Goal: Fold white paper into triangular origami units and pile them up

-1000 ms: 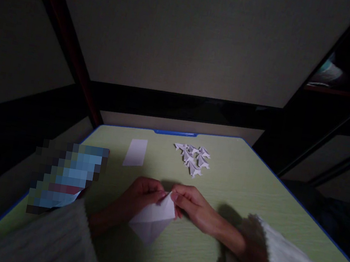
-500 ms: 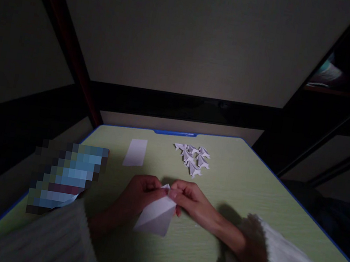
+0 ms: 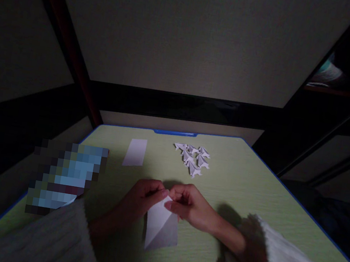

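A white sheet of paper point(image 3: 160, 226) with a diagonal crease hangs below my fingers, above the green tabletop. My left hand point(image 3: 142, 199) pinches its upper left edge between thumb and fingers. At the upper right edge, my right hand point(image 3: 189, 206) grips the same paper, thumb on top. The two hands nearly meet at the paper's top, which the fingers partly hide. Beyond them lies a cluster of several small folded white paper figures point(image 3: 193, 168) with pointed ends.
A flat white sheet point(image 3: 135, 152) lies at the back left of the blue-edged table point(image 3: 237, 176). A blurred-out bluish item point(image 3: 70, 181) is at the left edge near my sleeve. A panelled wall point(image 3: 190, 36) stands behind the table.
The paper has turned and its lower end has swung right and nearer to me. My right thumb has shifted lower on it. Both hands remain near the same spot.
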